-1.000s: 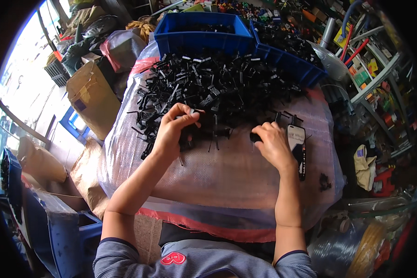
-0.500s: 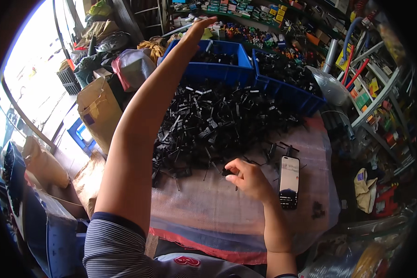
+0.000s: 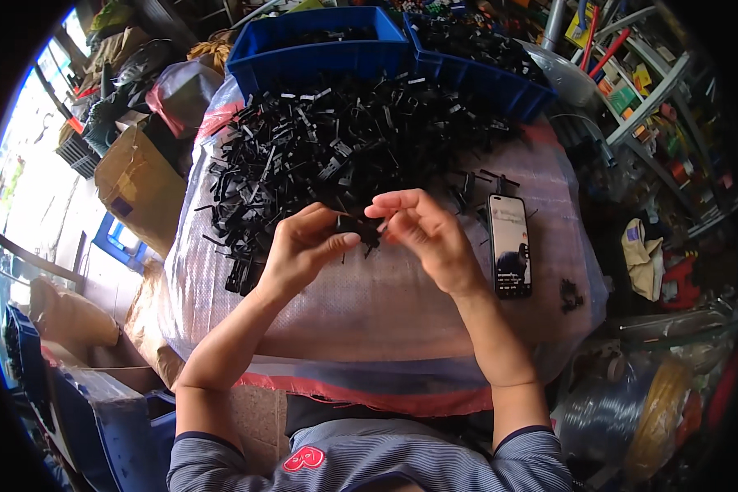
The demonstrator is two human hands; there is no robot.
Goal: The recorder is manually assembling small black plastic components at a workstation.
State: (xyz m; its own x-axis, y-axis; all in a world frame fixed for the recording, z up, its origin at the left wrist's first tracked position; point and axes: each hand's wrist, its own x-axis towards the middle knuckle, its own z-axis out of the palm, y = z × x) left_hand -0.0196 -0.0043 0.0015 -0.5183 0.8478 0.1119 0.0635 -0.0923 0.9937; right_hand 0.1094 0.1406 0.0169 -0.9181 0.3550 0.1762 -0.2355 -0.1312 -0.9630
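Above the near part of a sheet-covered work surface (image 3: 361, 316), my left hand (image 3: 299, 250) pinches a small black plastic part (image 3: 357, 228) between thumb and fingers. My right hand (image 3: 430, 242) is at the part's right side, its upper fingers stretched out and apart. Motion smears its lower fingertips, so whether they touch the part is unclear. Just beyond both hands spreads a large heap of similar black parts (image 3: 328, 148), some with thin projecting stems.
Two blue bins (image 3: 320, 61) holding black parts stand behind the heap. A lit smartphone (image 3: 510, 246) lies right of my right hand, with a small black piece (image 3: 570, 295) beyond it. Cardboard (image 3: 139, 189) stands at the left; metal racking (image 3: 648, 98) at the right.
My left arm has come back from reaching toward the bins, and its hand now grips the black part. My right hand has loosened from its earlier pinch. The view has shifted.
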